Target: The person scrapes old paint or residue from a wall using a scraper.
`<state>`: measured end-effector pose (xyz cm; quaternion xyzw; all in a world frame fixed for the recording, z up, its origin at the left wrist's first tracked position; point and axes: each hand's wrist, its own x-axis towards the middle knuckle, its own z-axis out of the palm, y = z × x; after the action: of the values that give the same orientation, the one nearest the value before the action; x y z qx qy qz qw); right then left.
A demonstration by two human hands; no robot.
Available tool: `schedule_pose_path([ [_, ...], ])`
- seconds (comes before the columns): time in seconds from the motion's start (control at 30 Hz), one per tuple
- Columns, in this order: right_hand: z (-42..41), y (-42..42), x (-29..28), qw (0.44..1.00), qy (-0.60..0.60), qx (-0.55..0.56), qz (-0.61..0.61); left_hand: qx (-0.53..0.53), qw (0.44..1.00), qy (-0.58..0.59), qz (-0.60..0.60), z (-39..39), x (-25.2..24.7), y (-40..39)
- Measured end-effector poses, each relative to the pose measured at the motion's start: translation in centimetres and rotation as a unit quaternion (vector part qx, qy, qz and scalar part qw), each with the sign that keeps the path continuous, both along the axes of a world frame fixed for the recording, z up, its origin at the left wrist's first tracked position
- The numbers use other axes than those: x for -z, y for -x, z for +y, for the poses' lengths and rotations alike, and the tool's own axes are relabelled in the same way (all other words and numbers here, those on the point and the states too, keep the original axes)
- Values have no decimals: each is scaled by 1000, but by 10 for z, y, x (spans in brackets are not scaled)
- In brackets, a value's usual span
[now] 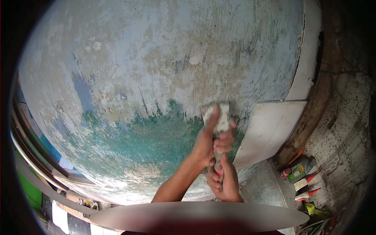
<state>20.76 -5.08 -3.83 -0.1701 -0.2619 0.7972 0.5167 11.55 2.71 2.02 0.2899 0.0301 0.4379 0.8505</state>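
A broad-bladed scraper [224,117] lies against a wall [141,135] of worn paint, blue-grey above and green below. Its blade is pale and smeared, and motion blurs its outline. My left hand [204,147] grips the tool high up, its thumb laid along the blade and the other fingers around the neck. Lower down, my right hand [227,182] is wrapped around the handle, where a red part [218,171] shows between the hands. The blade sits near the upper edge of the green area, where the paint is streaked and scratched.
White panels [270,126] border the wall on the right, beside a brown wooden frame [305,123]. At lower right stand a grey bottle with a green label [298,171] and two white bottles with red nozzles [305,195]. Dark curved rails [38,147] run along the left.
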Motion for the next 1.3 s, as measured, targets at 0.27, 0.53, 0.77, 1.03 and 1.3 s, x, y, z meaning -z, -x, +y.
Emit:
schedule_pose_path([
  [0.27, -11, 1, 23, 999, 6, 14, -29, -7, 999, 21, 31, -7, 26, 0],
  [0.53, 8, 2, -26, 998, -55, 8, -41, -44, 999, -24, 12, 3, -26, 2],
  [0.77, 1, 7, 40, 999, -18, 12, -36, -44, 996, -5, 83, -3, 37, 8],
  [1.03, -52, 13, 176, 953, 227, -125, -157, -126, 960, 212, 135, -59, 240, 46],
  [1.3, -90, 56, 213, 823, -64, -201, -528, -326, 892, 312, -25, -126, 324, 168],
])
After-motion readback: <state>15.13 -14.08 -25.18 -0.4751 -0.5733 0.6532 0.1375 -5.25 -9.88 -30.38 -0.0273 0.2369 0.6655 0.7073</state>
